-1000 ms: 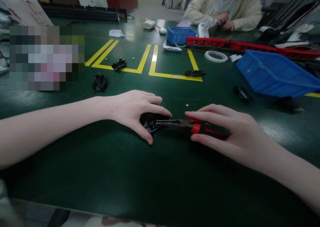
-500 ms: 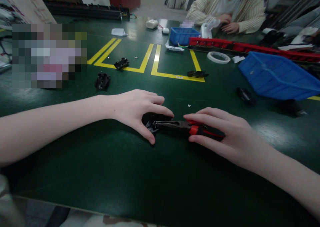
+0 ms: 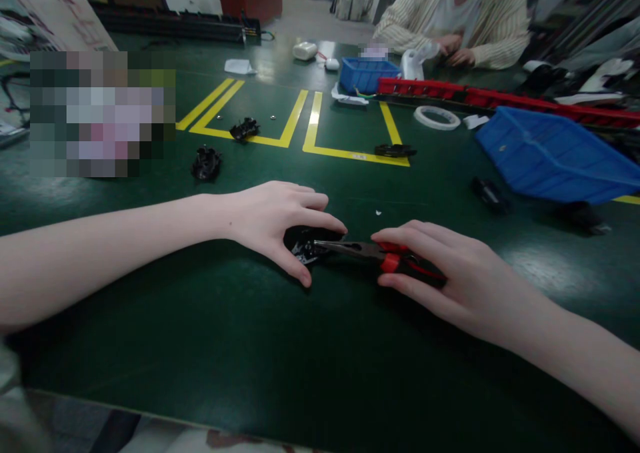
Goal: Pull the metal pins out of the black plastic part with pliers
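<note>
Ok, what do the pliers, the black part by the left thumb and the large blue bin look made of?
Pliers: metal jaws, seemingly steel, with a dull grey sheen; the red and black grips look like plastic or rubber.
Black part: probably moulded plastic, partly glossy, judging by its bright highlights.
Large blue bin: likely plastic, semi-matte, from its even colour.

Green table (image 3: 250, 360); black parts (image 3: 206, 164) atop

This looks like a workshop: yellow tape (image 3: 295, 120) marking a green bench (image 3: 320, 360), blue bins (image 3: 555, 160), pliers (image 3: 367, 250).
</note>
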Available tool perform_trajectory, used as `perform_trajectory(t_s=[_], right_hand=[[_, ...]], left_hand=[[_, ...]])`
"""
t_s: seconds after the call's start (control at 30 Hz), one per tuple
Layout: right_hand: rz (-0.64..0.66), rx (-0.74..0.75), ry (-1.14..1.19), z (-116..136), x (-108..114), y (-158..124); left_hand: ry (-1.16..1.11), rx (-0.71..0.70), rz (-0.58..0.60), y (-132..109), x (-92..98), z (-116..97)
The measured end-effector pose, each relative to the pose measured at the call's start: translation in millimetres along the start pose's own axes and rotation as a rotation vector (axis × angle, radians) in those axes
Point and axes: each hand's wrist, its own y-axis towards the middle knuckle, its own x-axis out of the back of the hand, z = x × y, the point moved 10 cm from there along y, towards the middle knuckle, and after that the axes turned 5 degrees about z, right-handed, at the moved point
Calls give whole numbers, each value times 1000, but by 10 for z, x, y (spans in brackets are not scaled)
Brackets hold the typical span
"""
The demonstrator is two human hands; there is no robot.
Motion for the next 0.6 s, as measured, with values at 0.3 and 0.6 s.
perform_trajectory(t_s=[0.3,0.6], right_hand=[[15,96,-122,159,0,28],[-80,86,-102,64,101,-35]], left_hand=[[6,13,-21,-4,14,4],[7,19,-25,-9,12,3]])
